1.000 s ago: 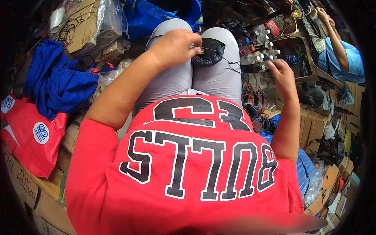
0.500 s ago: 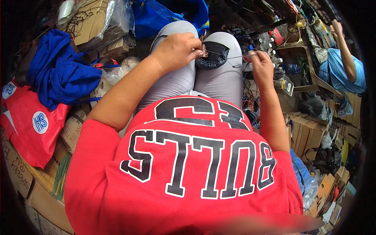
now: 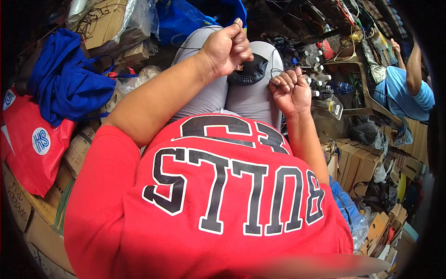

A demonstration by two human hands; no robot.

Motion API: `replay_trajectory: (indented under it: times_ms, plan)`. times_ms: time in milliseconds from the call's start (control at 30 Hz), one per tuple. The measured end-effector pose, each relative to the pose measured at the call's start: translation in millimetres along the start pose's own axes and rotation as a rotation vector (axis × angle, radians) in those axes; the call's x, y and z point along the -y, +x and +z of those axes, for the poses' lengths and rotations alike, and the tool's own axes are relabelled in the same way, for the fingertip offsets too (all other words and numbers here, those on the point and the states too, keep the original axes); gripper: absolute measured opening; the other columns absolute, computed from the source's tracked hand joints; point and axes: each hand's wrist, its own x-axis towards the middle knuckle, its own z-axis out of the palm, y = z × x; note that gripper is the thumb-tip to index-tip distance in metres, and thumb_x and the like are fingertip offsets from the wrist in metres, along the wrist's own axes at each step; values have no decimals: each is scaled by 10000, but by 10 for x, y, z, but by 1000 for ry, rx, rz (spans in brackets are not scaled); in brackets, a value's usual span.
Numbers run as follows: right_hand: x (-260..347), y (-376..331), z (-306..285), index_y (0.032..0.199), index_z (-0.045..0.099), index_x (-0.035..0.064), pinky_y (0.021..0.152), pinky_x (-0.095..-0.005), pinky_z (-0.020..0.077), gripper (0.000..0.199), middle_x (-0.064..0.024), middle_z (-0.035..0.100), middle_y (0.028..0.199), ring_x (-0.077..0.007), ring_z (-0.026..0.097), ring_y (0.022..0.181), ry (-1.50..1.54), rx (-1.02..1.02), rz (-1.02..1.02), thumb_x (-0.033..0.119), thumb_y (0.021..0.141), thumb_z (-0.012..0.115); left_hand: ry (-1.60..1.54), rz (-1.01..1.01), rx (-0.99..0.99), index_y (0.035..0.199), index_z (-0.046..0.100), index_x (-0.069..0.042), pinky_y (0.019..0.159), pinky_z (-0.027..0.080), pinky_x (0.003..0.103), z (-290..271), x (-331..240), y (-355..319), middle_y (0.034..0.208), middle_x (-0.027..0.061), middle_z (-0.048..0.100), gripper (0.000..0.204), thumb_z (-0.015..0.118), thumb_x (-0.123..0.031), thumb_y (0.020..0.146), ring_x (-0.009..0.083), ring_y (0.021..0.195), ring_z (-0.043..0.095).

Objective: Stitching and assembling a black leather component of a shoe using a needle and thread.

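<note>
Left hand [image 3: 228, 50] rose toward 12, loosely curled, grip unclear; right hand [image 3: 292, 90]'s closed on cord [image 3: 271, 73]. Black piece [image 3: 254, 70] looks soft, I'd pinch its rim.

Left: we see a rumpled deep-blue cloth bag [image 3: 69, 81] overlapping a glossy red plastic bag [image 3: 35, 160]. Right: white-capped clear plastic bottles [image 3: 312, 61]; farther out, a light-blue-shirted person [image 3: 400, 90].

There are two wearer's hands [image 3: 230, 50] [image 3: 292, 92], one gathered black piece [image 3: 252, 74] and one red bag [image 3: 36, 159].
</note>
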Motion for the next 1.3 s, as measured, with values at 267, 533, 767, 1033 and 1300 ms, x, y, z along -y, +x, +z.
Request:
replay_trajectory:
  times_ms: [267, 533, 767, 1033, 1300]
  plan:
    - [219, -157, -218, 649, 448, 111, 799, -376, 420, 378, -26, 452, 596, -179, 488, 645, -369, -25, 5, 306, 970, 404, 242, -22, -50, 662, 422, -94, 747, 467, 386, -326, -148, 9, 633, 49, 496, 381, 406, -322, 966, 191, 587, 539]
    - [947, -765, -528, 1070, 640, 48, 887, -303, 427, 301, -112, 590, 1111, -187, 568, 988, -2223, -452, -219, 206, 815, 661, 1944, 516, -411, 1121, 634, -99, 966, 380, 319, -397, -963, -701, 1121, 115, 578, 393, 692, -111, 732, 220, 1124, 501]
    - [261, -37, 480, 831, 653, -5, 633, -389, 471, 372, -173, 613, 679, -308, 606, 642, -2125, 85, -141, 364, 825, 611, 1877, 560, 163, 877, 621, -53, 675, 482, 359, -90, 204, -365, 830, 136, 612, 288, 729, -274, 726, 310, 764, 602]
    - [84, -174, 653, 692, 586, -6, 566, -425, 448, 212, -230, 540, 638, -389, 566, 616, -2318, 231, -45, 195, 754, 563, 1924, 544, 162, 817, 569, -55, 613, 473, 402, 26, 379, -382, 773, 140, 551, 224, 688, -237, 761, 333, 712, 581]
    - [561, -974, 493, 628, 458, 21, 478, -270, 311, 308, 11, 367, 580, -69, 360, 552, -1811, 93, -207, 173, 871, 571, 1911, 464, 122, 826, 583, -66, 688, 457, 392, -9, 375, -384, 802, 115, 568, 246, 694, -270, 743, 312, 777, 577]
